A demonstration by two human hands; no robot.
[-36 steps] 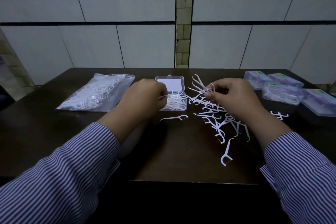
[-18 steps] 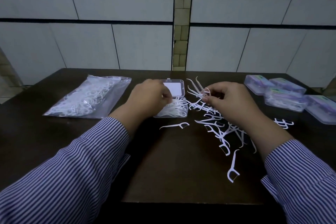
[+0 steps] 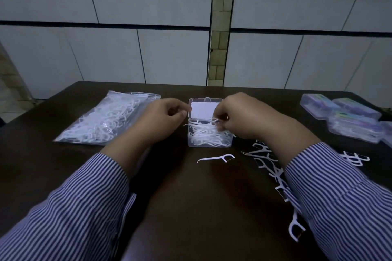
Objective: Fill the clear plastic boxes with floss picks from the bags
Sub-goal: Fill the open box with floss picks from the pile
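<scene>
An open clear plastic box [image 3: 209, 144] sits mid-table, its lid [image 3: 203, 108] tipped back and white floss picks heaped inside. My right hand [image 3: 239, 116] hovers over the box's right side and pinches a few floss picks [image 3: 215, 122] above the heap. My left hand [image 3: 167, 118] is just left of the box, fingers curled; whether it holds anything I cannot tell. One loose floss pick [image 3: 216, 158] lies in front of the box. More loose picks [image 3: 267, 161] are scattered under my right forearm. A clear bag of floss picks [image 3: 106, 123] lies at the left.
Several filled, closed clear boxes [image 3: 347, 121] with coloured labels are stacked at the far right. A few picks [image 3: 354, 158] lie right of my sleeve and one [image 3: 296, 229] near the front edge. A tiled wall rises behind the dark table [image 3: 201, 207].
My right hand has moved left from the loose pile to above the open box, carrying picks. My left hand has drawn slightly away from the box. The camera has tilted.
</scene>
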